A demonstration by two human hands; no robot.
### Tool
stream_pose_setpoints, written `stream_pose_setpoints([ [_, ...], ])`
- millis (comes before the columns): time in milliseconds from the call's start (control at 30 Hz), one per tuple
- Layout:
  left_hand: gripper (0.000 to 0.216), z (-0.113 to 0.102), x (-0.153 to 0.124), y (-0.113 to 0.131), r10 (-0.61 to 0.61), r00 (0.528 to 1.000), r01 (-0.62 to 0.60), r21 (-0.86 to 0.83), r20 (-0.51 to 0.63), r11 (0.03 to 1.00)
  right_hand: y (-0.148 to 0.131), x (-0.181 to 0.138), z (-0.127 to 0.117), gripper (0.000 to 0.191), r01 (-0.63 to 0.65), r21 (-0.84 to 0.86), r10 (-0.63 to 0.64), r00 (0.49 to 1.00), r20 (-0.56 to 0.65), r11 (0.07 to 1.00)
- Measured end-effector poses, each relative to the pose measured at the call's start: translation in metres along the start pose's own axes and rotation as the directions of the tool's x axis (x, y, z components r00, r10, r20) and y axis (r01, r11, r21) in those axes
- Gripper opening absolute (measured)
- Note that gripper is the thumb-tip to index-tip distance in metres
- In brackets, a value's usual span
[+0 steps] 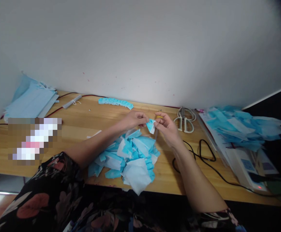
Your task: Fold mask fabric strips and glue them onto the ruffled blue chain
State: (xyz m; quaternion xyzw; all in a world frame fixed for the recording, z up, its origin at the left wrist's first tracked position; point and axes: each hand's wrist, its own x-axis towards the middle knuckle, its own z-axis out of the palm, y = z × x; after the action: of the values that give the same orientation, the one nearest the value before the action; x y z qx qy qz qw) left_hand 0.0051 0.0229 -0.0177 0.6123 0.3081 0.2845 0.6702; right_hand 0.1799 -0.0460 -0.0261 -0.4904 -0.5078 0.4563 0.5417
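Between my two hands is a small piece of blue and white mask fabric [151, 126], held up above the table. My left hand [136, 119] pinches its left edge with closed fingers. On the other side, the thumb and fingers of my right hand [167, 129] grip its right edge. Below and in front of my hands lies a loose heap of blue and white fabric pieces [130, 154]. A pleated blue strip [115, 102] rests near the wall, beyond my left hand. White-handled scissors [184, 122] lie to the right of my right hand, and a yellow-handled tool [159, 116] shows partly behind its fingers.
A stack of flat light-blue sheets [31, 100] stands at the left back. More blue fabric [244, 125] is piled at the right. A black cable [210, 167] runs to a white power strip [248, 170] with a red light. A wall [140, 48] closes the back.
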Motion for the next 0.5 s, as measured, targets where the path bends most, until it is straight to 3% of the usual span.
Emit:
stream_pose_setpoints([
  [167, 0.014, 0.000, 0.001, 0.001, -0.014, 1.000, 0.014, -0.003, -0.022, 1.000, 0.001, 0.000, -0.001, 0.039, -0.002, 0.009, 0.002, 1.000, 0.013, 1.000],
  [333, 0.039, -0.008, 0.003, -0.002, 0.021, 0.992, -0.018, -0.021, 0.121, 1.000, 0.000, 0.000, -0.002, 0.039, 0.002, 0.016, -0.002, 1.000, -0.012, 1.000],
  [433, 0.050, -0.010, 0.002, -0.002, 0.018, 0.993, -0.015, -0.020, 0.116, 1.000, -0.001, 0.000, -0.003, 0.040, -0.003, 0.017, 0.003, 1.000, -0.012, 1.000],
  [500, 0.046, -0.009, 0.002, -0.001, 0.012, 0.994, -0.014, 0.019, 0.109, 1.000, -0.001, -0.001, -0.002, 0.039, -0.005, 0.022, 0.005, 1.000, -0.002, 1.000],
])
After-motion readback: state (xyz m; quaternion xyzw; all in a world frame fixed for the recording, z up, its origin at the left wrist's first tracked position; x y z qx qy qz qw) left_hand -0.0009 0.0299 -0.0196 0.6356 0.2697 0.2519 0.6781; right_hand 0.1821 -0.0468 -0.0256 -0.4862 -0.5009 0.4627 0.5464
